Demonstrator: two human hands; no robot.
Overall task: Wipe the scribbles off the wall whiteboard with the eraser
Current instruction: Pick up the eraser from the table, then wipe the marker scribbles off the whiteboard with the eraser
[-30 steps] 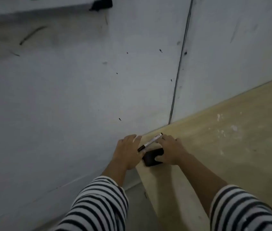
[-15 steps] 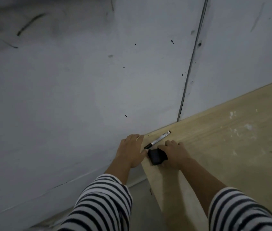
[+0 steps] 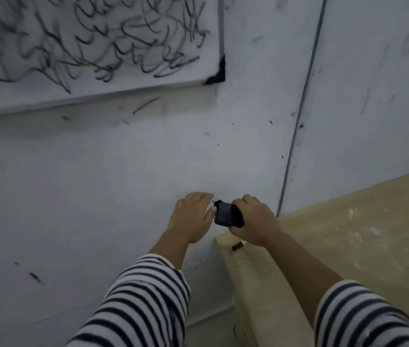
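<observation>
The whiteboard point(image 3: 123, 83) is white, covered with tangled black and dark grey scribbles point(image 3: 85, 41); its corner cap point(image 3: 217, 75) is black and its side edge is pale grey. The wall point(image 3: 98, 171) is a dull greyish white, flecked with small dark specks and a few dark streaks, and a thin dark seam point(image 3: 296, 126) runs down it. The eraser point(image 3: 226, 212) is glossy black. The surface point(image 3: 348, 234) is pale yellowish wood dabbed with whitish blotches, and on it lies a small dark brown piece point(image 3: 237, 246). The left sleeve point(image 3: 143, 301) and right sleeve point(image 3: 358, 319) carry black and white stripes ringing the arms
</observation>
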